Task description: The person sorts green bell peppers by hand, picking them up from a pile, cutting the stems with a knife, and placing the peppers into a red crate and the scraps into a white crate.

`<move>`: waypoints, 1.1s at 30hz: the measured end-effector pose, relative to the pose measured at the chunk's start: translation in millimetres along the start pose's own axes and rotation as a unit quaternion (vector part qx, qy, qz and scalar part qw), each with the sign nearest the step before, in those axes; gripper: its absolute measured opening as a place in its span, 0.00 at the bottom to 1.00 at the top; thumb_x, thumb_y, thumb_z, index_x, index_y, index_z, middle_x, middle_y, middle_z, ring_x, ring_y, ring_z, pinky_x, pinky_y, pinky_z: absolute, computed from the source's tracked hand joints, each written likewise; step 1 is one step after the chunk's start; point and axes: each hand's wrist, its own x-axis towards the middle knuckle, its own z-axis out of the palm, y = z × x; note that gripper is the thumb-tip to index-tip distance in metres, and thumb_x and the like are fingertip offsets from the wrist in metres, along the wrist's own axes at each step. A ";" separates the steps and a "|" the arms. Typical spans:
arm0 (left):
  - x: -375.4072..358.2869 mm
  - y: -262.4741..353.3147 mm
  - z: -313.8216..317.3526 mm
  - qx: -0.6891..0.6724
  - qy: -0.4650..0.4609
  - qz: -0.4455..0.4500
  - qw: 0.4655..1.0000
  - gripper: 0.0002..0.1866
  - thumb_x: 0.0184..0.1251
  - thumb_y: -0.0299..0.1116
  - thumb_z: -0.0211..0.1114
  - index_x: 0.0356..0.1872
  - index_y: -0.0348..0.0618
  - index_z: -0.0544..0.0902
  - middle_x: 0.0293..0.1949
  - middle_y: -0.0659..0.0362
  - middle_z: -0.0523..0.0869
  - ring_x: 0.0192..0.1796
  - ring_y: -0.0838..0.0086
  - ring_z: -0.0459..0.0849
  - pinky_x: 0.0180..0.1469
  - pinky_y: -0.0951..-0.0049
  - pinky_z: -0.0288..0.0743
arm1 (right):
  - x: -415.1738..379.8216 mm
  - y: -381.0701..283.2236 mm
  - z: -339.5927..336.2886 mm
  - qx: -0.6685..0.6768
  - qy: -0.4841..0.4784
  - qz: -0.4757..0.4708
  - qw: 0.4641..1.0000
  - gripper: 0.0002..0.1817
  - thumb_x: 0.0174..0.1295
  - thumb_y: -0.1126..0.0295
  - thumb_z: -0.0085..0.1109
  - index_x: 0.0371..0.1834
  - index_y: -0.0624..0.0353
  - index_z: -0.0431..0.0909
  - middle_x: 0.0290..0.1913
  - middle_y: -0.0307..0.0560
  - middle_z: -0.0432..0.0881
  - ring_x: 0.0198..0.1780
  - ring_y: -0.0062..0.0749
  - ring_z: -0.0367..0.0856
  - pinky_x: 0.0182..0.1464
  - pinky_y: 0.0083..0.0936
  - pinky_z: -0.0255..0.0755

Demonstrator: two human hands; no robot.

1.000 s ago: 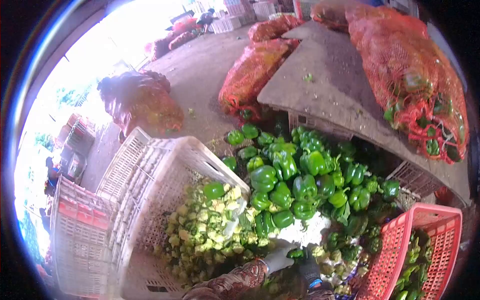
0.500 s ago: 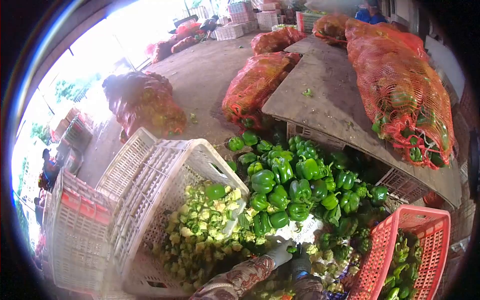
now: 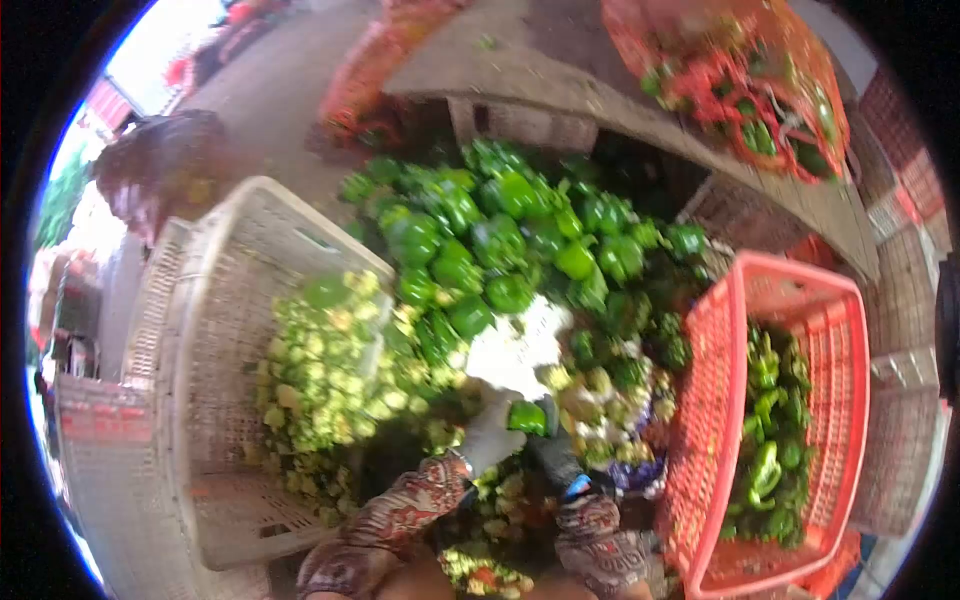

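Note:
My left hand (image 3: 490,437), in a pale glove, is closed on a green bell pepper (image 3: 527,418). Close against the pepper's right side is my right hand (image 3: 557,455), in a dark glove; it looks closed, but blur hides what its fingers hold. Just beyond both hands lies a bright white surface (image 3: 515,350). A large heap of green bell peppers (image 3: 500,240) is piled behind it. To the left, a white crate (image 3: 225,400) lies tipped with its opening toward me, and pale yellow-green pepper trimmings (image 3: 320,370) fill its mouth.
On the right stands a red crate (image 3: 705,420) with green peppers (image 3: 765,470) inside. A worn board (image 3: 560,90) behind the heap carries a red mesh sack (image 3: 740,80) of peppers. Another mesh sack (image 3: 365,80) is on the floor left of the board.
The view has dipped and shifted right, bringing more of the red crate in. A whole-looking pepper now shows between my hands, where only a small green piece showed before.

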 end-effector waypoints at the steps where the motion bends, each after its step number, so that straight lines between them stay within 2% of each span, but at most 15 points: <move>1: -18.5 16.9 2.5 0.004 0.041 -0.007 0.999 0.29 0.49 0.23 0.63 0.57 0.46 0.71 0.43 0.50 0.82 0.46 0.58 0.83 0.51 0.65 0.75 | -2.5 16.0 2.7 -0.006 0.004 -0.133 0.991 0.35 0.54 0.79 0.58 0.69 0.59 0.61 0.56 0.47 0.76 0.57 0.31 0.74 0.60 0.26 0.67; 4: -36.2 18.2 3.6 -0.044 0.028 0.086 0.995 0.29 0.47 0.21 0.63 0.56 0.45 0.72 0.42 0.52 0.82 0.45 0.66 0.82 0.50 0.69 0.74 | -26.8 16.0 1.5 -0.187 0.019 -0.151 0.971 0.30 0.66 0.57 0.51 0.67 0.60 0.60 0.60 0.59 0.70 0.61 0.43 0.71 0.65 0.39 0.65; 7: -39.5 11.0 4.7 -0.078 -0.034 0.048 0.995 0.30 0.46 0.21 0.64 0.56 0.43 0.73 0.42 0.53 0.82 0.44 0.72 0.81 0.49 0.72 0.74 | -42.3 24.7 -2.8 -0.150 -0.003 -0.128 0.980 0.31 0.64 0.58 0.55 0.67 0.60 0.60 0.61 0.59 0.69 0.62 0.45 0.70 0.66 0.38 0.63; 8: -37.7 1.3 6.8 -0.074 -0.036 0.093 0.992 0.31 0.45 0.21 0.63 0.58 0.41 0.73 0.43 0.55 0.81 0.44 0.76 0.79 0.50 0.75 0.73 | -46.1 27.9 -5.0 -0.124 -0.010 -0.118 0.985 0.31 0.63 0.59 0.56 0.66 0.60 0.61 0.61 0.58 0.68 0.62 0.45 0.70 0.66 0.38 0.63; 11: -44.6 -3.7 7.7 -0.117 -0.114 -0.025 0.986 0.33 0.44 0.18 0.60 0.59 0.42 0.73 0.44 0.58 0.81 0.45 0.76 0.79 0.51 0.77 0.72 | -64.9 6.7 -11.5 -0.203 -0.005 -0.164 0.965 0.38 0.49 0.82 0.57 0.68 0.58 0.62 0.61 0.49 0.72 0.62 0.32 0.70 0.62 0.26 0.65; 14: -65.3 3.2 -2.0 -0.295 -0.198 -0.072 0.932 0.34 0.41 0.15 0.56 0.58 0.44 0.74 0.45 0.60 0.80 0.45 0.76 0.79 0.50 0.77 0.73 | -77.9 2.4 -39.3 -0.112 -0.034 -0.049 0.992 0.39 0.50 0.78 0.59 0.70 0.57 0.61 0.58 0.50 0.74 0.58 0.33 0.73 0.59 0.26 0.67; 16: -71.4 1.7 2.8 -0.344 -0.189 -0.080 0.916 0.36 0.40 0.14 0.53 0.59 0.44 0.73 0.46 0.60 0.80 0.46 0.75 0.79 0.50 0.75 0.75 | -95.4 -4.1 -44.2 -0.304 -0.033 -0.110 0.946 0.37 0.53 0.74 0.59 0.70 0.57 0.61 0.52 0.49 0.79 0.51 0.34 0.77 0.54 0.26 0.71; 19: -58.6 -19.2 1.6 -0.402 -0.182 -0.021 0.897 0.33 0.47 0.18 0.55 0.62 0.42 0.70 0.52 0.58 0.78 0.52 0.73 0.78 0.55 0.69 0.75 | -83.3 24.1 -39.8 -0.088 0.037 -0.062 0.993 0.24 0.55 0.70 0.59 0.58 0.60 0.73 0.38 0.49 0.85 0.36 0.37 0.83 0.43 0.30 0.76; 20: -57.0 -23.4 1.1 -0.481 -0.157 -0.064 0.860 0.32 0.50 0.20 0.56 0.63 0.42 0.70 0.53 0.57 0.78 0.54 0.72 0.77 0.58 0.68 0.74 | -89.8 -11.6 -38.0 0.053 0.016 0.039 0.998 0.21 0.55 0.71 0.59 0.54 0.61 0.76 0.37 0.49 0.85 0.36 0.37 0.83 0.42 0.31 0.77; 22: -51.8 -39.1 -1.4 -0.740 -0.218 -0.057 0.633 0.29 0.60 0.32 0.55 0.66 0.41 0.67 0.56 0.56 0.77 0.58 0.69 0.76 0.64 0.64 0.69 | -97.9 -52.8 -29.3 0.062 0.010 0.015 0.998 0.19 0.58 0.72 0.57 0.54 0.61 0.75 0.41 0.49 0.83 0.36 0.35 0.82 0.41 0.29 0.76; 24: -54.8 -18.5 -13.5 -0.588 -0.150 0.075 0.792 0.30 0.61 0.34 0.54 0.66 0.41 0.66 0.57 0.56 0.76 0.59 0.68 0.75 0.64 0.63 0.68 | -106.9 -83.6 -29.1 0.002 0.054 -0.062 0.997 0.17 0.62 0.74 0.55 0.55 0.61 0.73 0.45 0.49 0.81 0.37 0.32 0.82 0.41 0.27 0.76; 26: -61.0 -13.9 -25.8 -0.508 -0.105 0.082 0.851 0.33 0.58 0.32 0.56 0.68 0.42 0.63 0.58 0.57 0.75 0.59 0.67 0.75 0.65 0.64 0.67 | -117.2 -86.2 -38.4 -0.157 0.196 -0.199 0.947 0.20 0.60 0.75 0.56 0.57 0.59 0.70 0.45 0.44 0.79 0.36 0.28 0.80 0.36 0.20 0.76; 28: -60.1 -28.9 -24.4 -0.468 -0.091 0.116 0.871 0.34 0.55 0.30 0.57 0.68 0.43 0.63 0.58 0.57 0.74 0.58 0.68 0.75 0.64 0.64 0.69 | -155.0 -96.9 -119.3 -0.359 0.338 -0.232 0.839 0.24 0.63 0.74 0.55 0.63 0.60 0.64 0.46 0.46 0.78 0.41 0.29 0.79 0.37 0.23 0.77; 31: -55.0 -26.7 -20.6 -0.461 -0.059 0.089 0.881 0.38 0.52 0.24 0.59 0.69 0.44 0.59 0.59 0.56 0.74 0.57 0.68 0.77 0.60 0.65 0.74 | -185.3 -202.5 -149.9 -0.407 0.583 -0.265 0.651 0.28 0.65 0.68 0.56 0.67 0.62 0.61 0.62 0.54 0.69 0.60 0.38 0.71 0.58 0.30 0.68; 33: -74.4 13.2 -27.5 -0.559 -0.042 0.013 0.828 0.38 0.52 0.21 0.58 0.69 0.44 0.58 0.59 0.56 0.74 0.56 0.68 0.77 0.58 0.66 0.75 | -199.0 -214.4 -169.7 -0.527 0.592 -0.192 0.578 0.29 0.66 0.66 0.56 0.68 0.63 0.61 0.67 0.57 0.67 0.66 0.41 0.68 0.65 0.32 0.65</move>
